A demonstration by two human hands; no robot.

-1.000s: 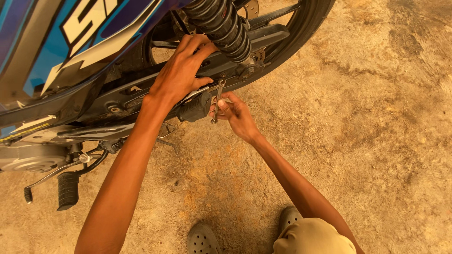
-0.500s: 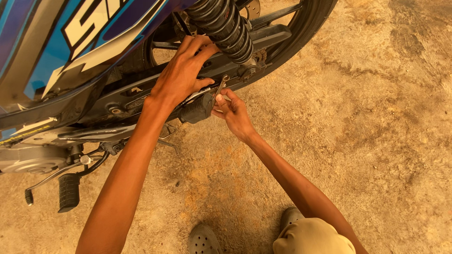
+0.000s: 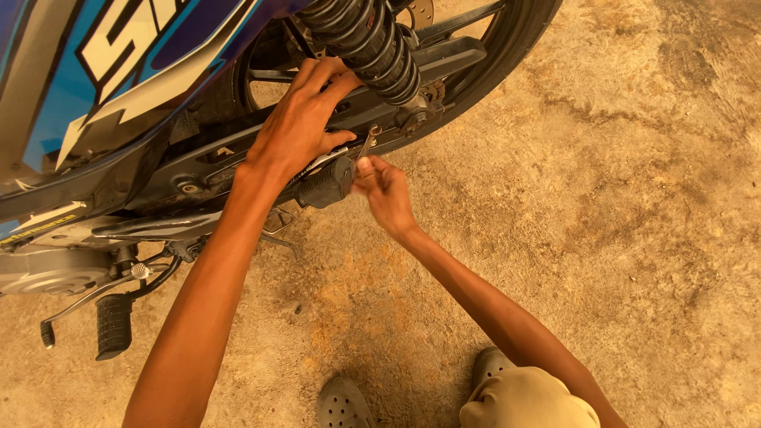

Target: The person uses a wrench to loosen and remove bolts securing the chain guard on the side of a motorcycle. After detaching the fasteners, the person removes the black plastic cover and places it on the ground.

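- Working at the rear of a blue motorcycle [image 3: 119, 87], low beside the rear wheel [image 3: 507, 47], on a bare concrete floor [image 3: 634, 238].
- Left hand [image 3: 297, 131] lies spread and flat on the black chain cover [image 3: 238, 154], gripping nothing, just under the coil shock absorber [image 3: 369, 43].
- Right hand [image 3: 384, 190] is pinched shut on a small metal wrench [image 3: 366, 144], its head up by the swingarm, just beside the footpeg [image 3: 325, 184].
- Fastener itself is hidden; probably a nut behind the peg.
- Doing it well, as I judge: seat the wrench squarely, brace with the left palm, and turn in short arcs clear of the spring.
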